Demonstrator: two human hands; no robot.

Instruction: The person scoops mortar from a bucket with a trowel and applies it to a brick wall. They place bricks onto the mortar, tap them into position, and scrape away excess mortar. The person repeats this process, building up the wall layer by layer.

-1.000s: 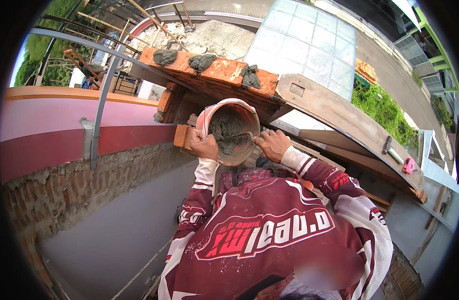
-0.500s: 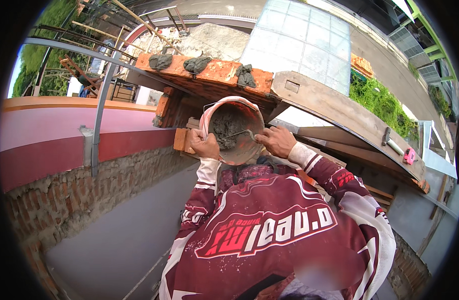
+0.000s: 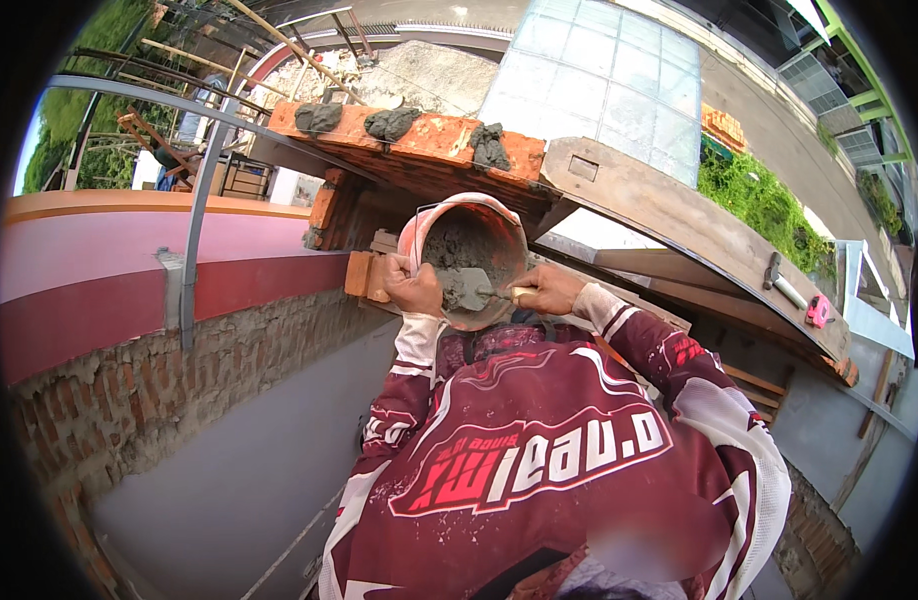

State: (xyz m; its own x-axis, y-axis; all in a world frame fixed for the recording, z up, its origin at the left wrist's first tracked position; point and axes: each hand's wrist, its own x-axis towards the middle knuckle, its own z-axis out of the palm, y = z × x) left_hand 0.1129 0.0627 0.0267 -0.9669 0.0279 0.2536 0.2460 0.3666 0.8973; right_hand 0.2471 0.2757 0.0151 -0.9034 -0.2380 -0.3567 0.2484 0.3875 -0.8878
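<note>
Head view: I am watching the left hand (image 3: 414,286) clamping fingers on the rim of a heavy-looking bucket (image 3: 506,250), the right hand (image 3: 553,290) gripping a trowel (image 3: 467,288) by its handle, the proper hold; between their fingers, its stiff-looking blade is facing soft-looking mortar (image 3: 449,248).

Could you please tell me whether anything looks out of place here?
Perhaps the hammer and pink tape measure: they lie close to the edge of the board, where they could get knocked off.
</note>
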